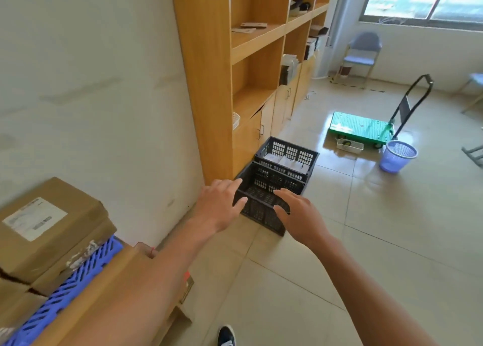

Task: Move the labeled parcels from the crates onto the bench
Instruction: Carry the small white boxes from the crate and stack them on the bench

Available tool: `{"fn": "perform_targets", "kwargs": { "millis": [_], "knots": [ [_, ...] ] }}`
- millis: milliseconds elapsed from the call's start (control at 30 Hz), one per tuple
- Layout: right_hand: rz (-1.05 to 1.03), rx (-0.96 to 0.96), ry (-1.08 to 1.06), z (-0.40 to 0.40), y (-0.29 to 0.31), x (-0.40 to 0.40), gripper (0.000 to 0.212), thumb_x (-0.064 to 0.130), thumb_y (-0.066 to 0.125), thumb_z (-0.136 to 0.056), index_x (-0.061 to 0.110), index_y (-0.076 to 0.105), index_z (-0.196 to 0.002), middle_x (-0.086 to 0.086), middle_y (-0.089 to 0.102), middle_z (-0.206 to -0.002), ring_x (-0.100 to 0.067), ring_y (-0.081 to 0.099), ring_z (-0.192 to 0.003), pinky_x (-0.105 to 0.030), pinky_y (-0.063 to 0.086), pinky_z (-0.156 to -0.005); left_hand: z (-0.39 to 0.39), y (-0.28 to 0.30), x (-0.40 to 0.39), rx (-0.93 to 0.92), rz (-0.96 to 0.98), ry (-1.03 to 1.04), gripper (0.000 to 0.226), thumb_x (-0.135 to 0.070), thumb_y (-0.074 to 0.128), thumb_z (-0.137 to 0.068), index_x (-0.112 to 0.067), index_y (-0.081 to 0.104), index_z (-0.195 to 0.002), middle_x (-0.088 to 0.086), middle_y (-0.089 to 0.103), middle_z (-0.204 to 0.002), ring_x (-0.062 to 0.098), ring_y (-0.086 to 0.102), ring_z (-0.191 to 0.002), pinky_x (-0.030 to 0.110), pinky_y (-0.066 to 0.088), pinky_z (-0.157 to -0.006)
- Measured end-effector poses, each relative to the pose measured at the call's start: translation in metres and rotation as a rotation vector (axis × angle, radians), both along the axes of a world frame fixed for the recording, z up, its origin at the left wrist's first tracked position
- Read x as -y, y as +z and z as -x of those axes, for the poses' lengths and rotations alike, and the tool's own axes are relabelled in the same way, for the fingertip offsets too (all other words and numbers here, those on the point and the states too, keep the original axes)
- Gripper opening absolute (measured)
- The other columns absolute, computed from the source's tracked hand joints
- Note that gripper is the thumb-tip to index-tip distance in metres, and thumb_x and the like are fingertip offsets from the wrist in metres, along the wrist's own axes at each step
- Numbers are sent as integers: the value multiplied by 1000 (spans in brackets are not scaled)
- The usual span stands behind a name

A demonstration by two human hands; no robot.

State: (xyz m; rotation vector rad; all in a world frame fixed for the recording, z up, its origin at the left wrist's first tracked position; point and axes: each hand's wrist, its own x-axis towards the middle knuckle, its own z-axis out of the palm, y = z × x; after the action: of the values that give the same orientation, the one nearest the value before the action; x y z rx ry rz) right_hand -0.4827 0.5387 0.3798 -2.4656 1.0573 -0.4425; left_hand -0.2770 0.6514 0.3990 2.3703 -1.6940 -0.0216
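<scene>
Two dark slatted crates stand end to end on the floor beside the wooden shelving. The near crate [264, 213] shows no parcels inside; the far crate [303, 154] holds white-labelled parcels [285, 162]. My left hand [218, 205] and my right hand [300, 213] are stretched out above the near crate, fingers straight and spread, holding nothing. At the lower left a brown parcel [49, 225] with a white label lies on top of other cardboard boxes and a blue slatted surface [65, 288].
Wooden shelving [209, 84] lines the wall on the left. A green platform trolley [362, 128], a small white basket [350, 145] and a purple mesh bin [398, 156] stand on the tiled floor to the right. Chairs stand by the window. My shoe [226, 336] shows at the bottom.
</scene>
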Motion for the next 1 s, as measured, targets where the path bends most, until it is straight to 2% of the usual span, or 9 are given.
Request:
{"fn": "perform_targets", "kwargs": {
  "millis": [333, 433, 667, 1000],
  "knots": [
    [-77, -143, -154, 18, -18, 119, 46, 32, 54, -103, 24, 50, -147, 4, 54, -148, -19, 51, -133, -33, 41, -107, -1, -46, 160, -65, -16, -153, 59, -56, 40, -102, -24, 43, -151, -1, 49, -151, 20, 43, -138, 45, 41, -107],
    [-107, -167, -194, 18, -19, 154, 46, 32, 54, -103, 25, 49, -148, 5, 50, -151, -21, 47, -138, -38, 39, -111, -4, -53, 205, -97, -23, -184, 59, -56, 41, -102, -24, 44, -151, 0, 49, -151, 20, 43, -139, 46, 40, -109],
    [-151, -182, -295, 39, -23, 221, 47, 33, 53, -103, 28, 46, -150, 4, 45, -155, -22, 42, -142, -39, 35, -116, 10, -54, 299, -96, -62, -303, 57, -54, 43, -102, -24, 44, -150, 0, 50, -150, 21, 43, -138, 49, 39, -109],
    [-185, -145, -310, 90, -41, 354, 46, 30, 55, -102, 26, 50, -147, 4, 50, -151, -22, 48, -137, -39, 41, -111, 64, -57, 450, -71, -64, -366, 55, -54, 48, -101, -25, 48, -148, -1, 53, -147, 21, 46, -136, 49, 39, -110]
  ]
}}
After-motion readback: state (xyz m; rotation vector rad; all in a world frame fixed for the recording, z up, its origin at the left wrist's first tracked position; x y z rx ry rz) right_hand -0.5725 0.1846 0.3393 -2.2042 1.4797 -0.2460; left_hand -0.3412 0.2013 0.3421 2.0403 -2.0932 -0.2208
